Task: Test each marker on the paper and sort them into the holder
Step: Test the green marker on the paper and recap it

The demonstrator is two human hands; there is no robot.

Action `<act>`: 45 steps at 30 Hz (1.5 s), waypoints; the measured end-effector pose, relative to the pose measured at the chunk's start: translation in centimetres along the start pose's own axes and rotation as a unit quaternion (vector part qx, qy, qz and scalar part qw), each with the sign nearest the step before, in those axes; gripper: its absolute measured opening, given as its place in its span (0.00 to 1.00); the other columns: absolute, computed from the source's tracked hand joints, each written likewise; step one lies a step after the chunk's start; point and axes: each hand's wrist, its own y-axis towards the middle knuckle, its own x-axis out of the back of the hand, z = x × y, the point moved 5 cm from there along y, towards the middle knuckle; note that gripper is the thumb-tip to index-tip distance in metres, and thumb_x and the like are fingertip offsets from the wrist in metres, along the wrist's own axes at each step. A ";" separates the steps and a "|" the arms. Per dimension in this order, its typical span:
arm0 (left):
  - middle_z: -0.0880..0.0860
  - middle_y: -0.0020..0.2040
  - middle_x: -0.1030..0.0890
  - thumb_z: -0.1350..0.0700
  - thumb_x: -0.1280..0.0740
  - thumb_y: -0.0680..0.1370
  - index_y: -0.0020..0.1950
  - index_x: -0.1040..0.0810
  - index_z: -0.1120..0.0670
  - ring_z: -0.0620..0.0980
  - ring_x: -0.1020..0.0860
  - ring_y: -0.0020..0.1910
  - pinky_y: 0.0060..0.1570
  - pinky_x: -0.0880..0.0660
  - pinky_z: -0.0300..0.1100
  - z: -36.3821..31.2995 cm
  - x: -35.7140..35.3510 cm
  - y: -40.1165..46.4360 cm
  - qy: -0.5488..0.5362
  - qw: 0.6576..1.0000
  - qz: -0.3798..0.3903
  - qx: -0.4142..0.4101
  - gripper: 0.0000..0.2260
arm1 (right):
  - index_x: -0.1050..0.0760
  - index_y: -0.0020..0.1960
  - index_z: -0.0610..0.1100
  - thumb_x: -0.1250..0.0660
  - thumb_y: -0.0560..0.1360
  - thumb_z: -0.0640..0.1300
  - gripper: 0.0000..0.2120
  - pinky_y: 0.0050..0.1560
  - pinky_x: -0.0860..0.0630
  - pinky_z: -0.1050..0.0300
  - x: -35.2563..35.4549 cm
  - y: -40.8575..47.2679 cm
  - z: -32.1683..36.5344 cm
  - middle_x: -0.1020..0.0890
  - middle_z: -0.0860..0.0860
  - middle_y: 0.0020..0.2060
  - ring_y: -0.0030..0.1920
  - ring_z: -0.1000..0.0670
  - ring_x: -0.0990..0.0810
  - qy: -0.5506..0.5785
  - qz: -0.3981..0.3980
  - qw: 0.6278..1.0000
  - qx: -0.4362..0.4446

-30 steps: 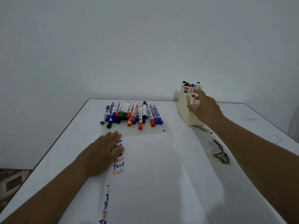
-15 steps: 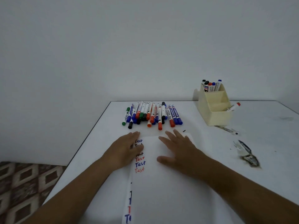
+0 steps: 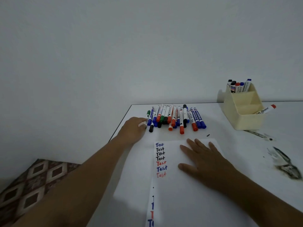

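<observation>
A row of several red, blue, black and green markers (image 3: 177, 117) lies at the back of the white table (image 3: 229, 141). My left hand (image 3: 133, 129) is at the row's left end, its fingers curled round the lower end of the green marker (image 3: 148, 114). My right hand (image 3: 205, 159) lies flat on the white paper (image 3: 180, 197), which bears a column of "Test" words in blue, black and red. The cream holder (image 3: 246, 122) stands at the back right with several markers (image 3: 238, 86) upright in its rear compartment. A red-capped marker (image 3: 266, 110) leans out of its front compartment.
Dark ink smears (image 3: 286, 164) mark the table to the right of the paper. The table's left edge runs just beside my left hand, with patterned floor (image 3: 32, 185) below. A plain wall stands behind the table.
My left hand has left the paper and reached forward to the green marker at the row's left end. My right hand, back from the holder, stays flat on the paper.
</observation>
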 end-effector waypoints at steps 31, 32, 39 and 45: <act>0.54 0.46 0.15 0.59 0.24 0.74 0.53 0.17 0.54 0.49 0.17 0.48 0.53 0.20 0.44 -6.3 8.6 -5.2 -0.395 0.910 -0.127 -0.027 0.09 | 0.34 0.76 0.54 0.29 0.76 0.58 0.31 0.52 0.21 0.62 7.5 1.2 2.3 0.19 0.53 0.59 0.50 0.57 0.20 0.200 -0.117 0.972 0.034; 0.53 0.46 0.14 0.60 0.24 0.73 0.52 0.17 0.54 0.48 0.16 0.47 0.53 0.20 0.43 -7.5 8.6 -5.6 -0.388 0.914 -0.109 -0.049 0.09 | 0.31 0.75 0.53 0.29 0.76 0.57 0.29 0.45 0.22 0.65 8.2 1.3 3.0 0.19 0.55 0.51 0.44 0.58 0.21 0.224 -0.143 0.963 0.047; 0.48 0.51 0.16 0.53 0.26 0.76 0.58 0.18 0.46 0.48 0.18 0.53 0.56 0.19 0.49 -11.6 8.2 -7.2 -0.359 0.919 -0.051 -0.153 0.11 | 0.20 0.54 0.50 0.26 0.76 0.52 0.10 0.34 0.26 0.60 10.0 1.0 5.6 0.21 0.54 0.30 0.30 0.55 0.24 0.436 -0.219 0.871 0.060; 0.42 0.66 0.23 0.39 0.23 0.68 0.73 0.30 0.45 0.42 0.24 0.64 0.60 0.22 0.44 -8.9 4.0 -7.9 -0.369 0.918 0.051 -0.132 0.36 | 0.19 0.57 0.38 0.31 0.79 0.38 0.08 0.42 0.19 0.53 9.1 -0.2 4.2 0.15 0.38 0.44 0.40 0.42 0.18 0.686 -0.154 0.710 0.038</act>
